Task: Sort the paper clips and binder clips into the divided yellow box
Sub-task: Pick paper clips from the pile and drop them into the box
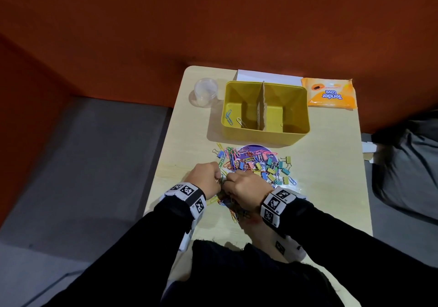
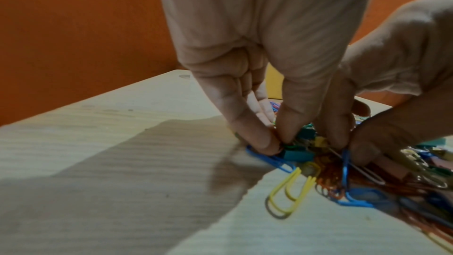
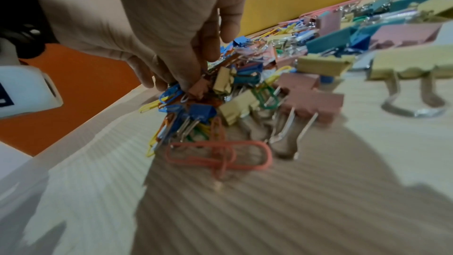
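Observation:
The yellow box (image 1: 265,133) stands at the back of the small table, split by a cardboard divider (image 1: 262,107). Its left compartment holds a blue paper clip (image 1: 228,117) and a silver paper clip (image 1: 241,122). A mixed pile of coloured paper clips and binder clips (image 1: 258,164) lies in front of the box. At the pile's near left end, my left hand (image 1: 219,180) (image 2: 279,143) and right hand (image 1: 227,183) (image 3: 188,84) meet, and both pinch one tangled clump (image 2: 318,162). A teal binder clip (image 2: 297,154) and a blue paper clip (image 2: 345,168) are part of that clump.
A clear plastic cup (image 1: 205,91) stands left of the box, an orange tissue pack (image 1: 329,94) to its right and white paper (image 1: 267,77) behind it. A purple disc (image 1: 254,148) lies under the pile. The table's left edge (image 1: 154,188) is close to my left wrist.

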Available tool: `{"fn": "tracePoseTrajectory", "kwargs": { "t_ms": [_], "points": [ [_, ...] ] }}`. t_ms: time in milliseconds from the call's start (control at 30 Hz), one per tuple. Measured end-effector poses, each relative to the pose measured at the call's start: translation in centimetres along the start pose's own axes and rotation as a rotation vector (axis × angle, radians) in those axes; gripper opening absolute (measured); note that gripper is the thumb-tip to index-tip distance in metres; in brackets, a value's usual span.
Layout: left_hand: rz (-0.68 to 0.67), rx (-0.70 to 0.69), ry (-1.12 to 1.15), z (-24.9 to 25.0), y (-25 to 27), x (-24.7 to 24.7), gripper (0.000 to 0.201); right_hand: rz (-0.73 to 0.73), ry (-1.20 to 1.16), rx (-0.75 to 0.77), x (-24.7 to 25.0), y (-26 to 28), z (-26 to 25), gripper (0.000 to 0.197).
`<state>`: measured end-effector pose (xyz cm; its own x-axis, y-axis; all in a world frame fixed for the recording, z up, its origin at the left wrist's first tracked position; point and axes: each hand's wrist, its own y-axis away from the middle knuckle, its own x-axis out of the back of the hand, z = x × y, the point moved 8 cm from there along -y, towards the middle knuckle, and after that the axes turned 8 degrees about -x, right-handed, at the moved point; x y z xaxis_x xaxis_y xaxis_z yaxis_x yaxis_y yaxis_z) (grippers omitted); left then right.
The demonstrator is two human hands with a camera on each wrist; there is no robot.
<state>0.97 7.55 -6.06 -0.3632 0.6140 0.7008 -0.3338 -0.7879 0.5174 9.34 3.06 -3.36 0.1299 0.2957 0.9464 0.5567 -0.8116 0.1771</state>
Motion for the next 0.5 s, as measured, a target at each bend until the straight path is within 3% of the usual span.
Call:
{"fn": "tracePoseTrajectory", "kwargs": {
  "t_ms": [167, 333, 500],
  "points": [
    [0.046, 0.003, 0.029, -0.3, -0.1, 0.1, 0.011, 0.090, -0.207, -0.098, 1.7, 1.1, 1.5, 0.031],
    [0.025, -0.008, -0.037, -0.1, -0.4, 0.0, 0.019, -0.121, -0.282, -0.193, 1.1, 2.5, 2.6, 0.035],
    [0.012, -0.036, -0.066, 0.5, -0.4, 0.1, 0.015, -0.189, -0.221, -0.240, 0.2, 2.9, 3.0, 0.025]
  ]
}}
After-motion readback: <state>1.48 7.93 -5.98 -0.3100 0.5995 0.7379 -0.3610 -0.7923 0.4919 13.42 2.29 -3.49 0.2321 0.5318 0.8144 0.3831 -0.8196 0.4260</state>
